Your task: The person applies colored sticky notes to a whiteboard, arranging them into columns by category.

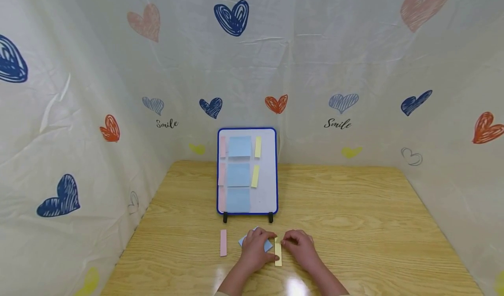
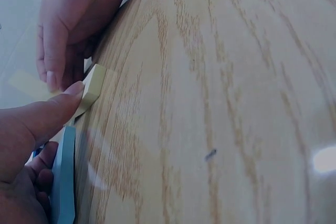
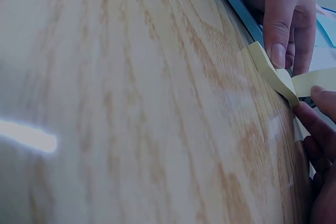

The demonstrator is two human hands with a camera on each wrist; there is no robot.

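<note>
A narrow yellow sticky note pad (image 1: 278, 262) lies on the table between the hands. My left hand (image 1: 253, 251) holds it, with the thumb (image 3: 277, 56) pressing on its top and the index finger near its far end. My right hand (image 1: 301, 248) pinches a yellow sheet (image 3: 317, 81), lifted at one end from the pad. Partly under my left hand is a light blue sticky note pad (image 1: 268, 245), turned at an angle. A narrow pink sticky note pad (image 1: 223, 243) lies to the left, apart from both hands.
Behind the hands a blue-framed whiteboard (image 1: 264, 202) stands on black feet (image 1: 270, 217). Pink strips, blue squares (image 1: 239, 146) and two yellow strips (image 1: 257, 147) are stuck to it. A curtain (image 1: 307, 68) printed with hearts surrounds the wooden table (image 1: 354, 208).
</note>
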